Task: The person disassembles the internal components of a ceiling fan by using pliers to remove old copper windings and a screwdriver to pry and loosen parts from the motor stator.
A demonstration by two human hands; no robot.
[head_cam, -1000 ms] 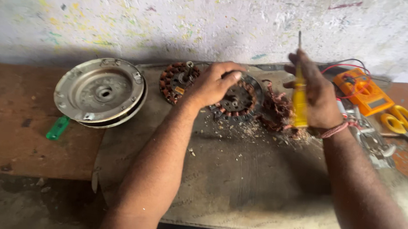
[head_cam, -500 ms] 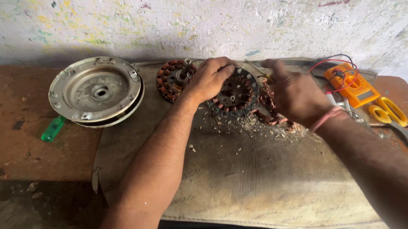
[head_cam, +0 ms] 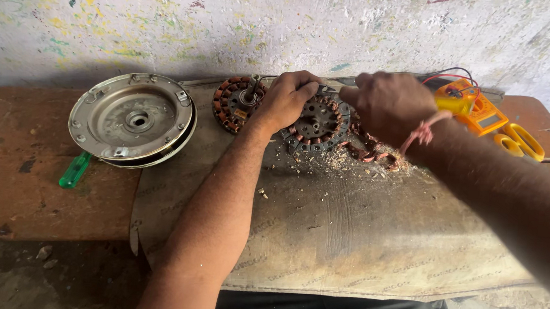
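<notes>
Screwdriver [head_cam: 451, 103], upright a second ago, now lies tipped toward the stator [head_cam: 319, 122] in the closed right hand [head_cam: 388, 104]. Left hand [head_cam: 288, 97] still presses that stator down, fingers curled over its far rim, so prying looks underway.

The round motor cover [head_cam: 130, 118] shows dull grey metal, smooth but smudged, and beside it the two stators [head_cam: 319, 122] carry dark steel laminations wound with coppery wire. Under them lies a worn, matt cardboard sheet [head_cam: 347, 230], scuffed and dusty, over a rough reddish wooden tabletop [head_cam: 21, 182]. The meter [head_cam: 478, 110] and screwdriver handle [head_cam: 75, 169] look like glossy plastic.
</notes>
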